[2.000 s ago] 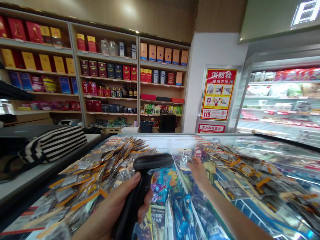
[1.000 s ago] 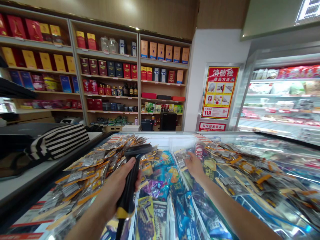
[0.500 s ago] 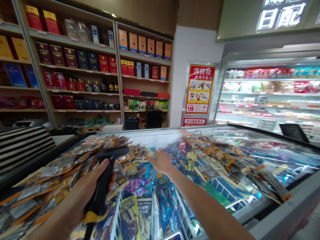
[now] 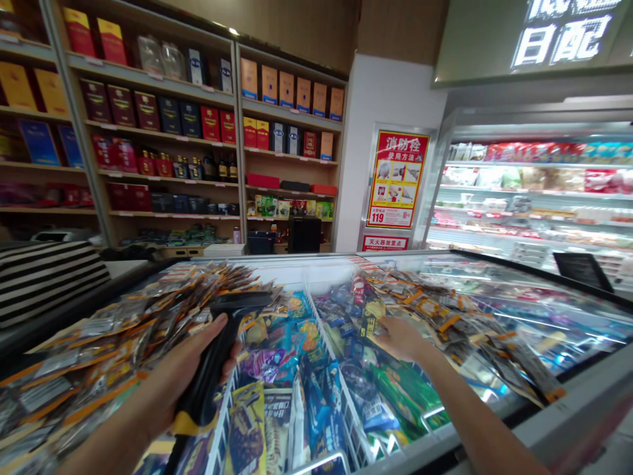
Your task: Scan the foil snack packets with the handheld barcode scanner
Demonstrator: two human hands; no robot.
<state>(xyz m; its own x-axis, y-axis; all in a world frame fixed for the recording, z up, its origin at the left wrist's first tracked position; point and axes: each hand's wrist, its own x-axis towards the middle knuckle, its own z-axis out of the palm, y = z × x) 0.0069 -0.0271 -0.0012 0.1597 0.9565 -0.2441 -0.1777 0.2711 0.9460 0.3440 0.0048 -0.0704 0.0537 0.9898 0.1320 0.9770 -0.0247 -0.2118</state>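
Note:
My left hand (image 4: 195, 369) is wrapped round the handle of a black barcode scanner (image 4: 210, 359) with a yellow band low on its grip; a dark cable leads down from it. My right hand (image 4: 398, 338) reaches over the middle of the chest freezer. Its fingers are bunched at the edge of a dark package with yellow lettering (image 4: 370, 318); whether they grip it is hidden. Below that hand lies a green bag (image 4: 408, 392). Between my hands, a white wire basket (image 4: 349, 396) holds blue, purple and yellow ice cream packs.
Orange-edged packets (image 4: 113, 336) are heaped at the left, with more packets (image 4: 445, 313) on the right-hand glass. The freezer's grey rim (image 4: 583, 396) runs along the right. Behind stand shelves of boxed goods (image 4: 198, 119), a red fire-hydrant poster (image 4: 395, 178) and a lit refrigerated display (image 4: 534, 175).
My right hand has moved right, from over the wire basket to the dark package with yellow lettering. My left hand still holds the scanner, slightly farther right in view.

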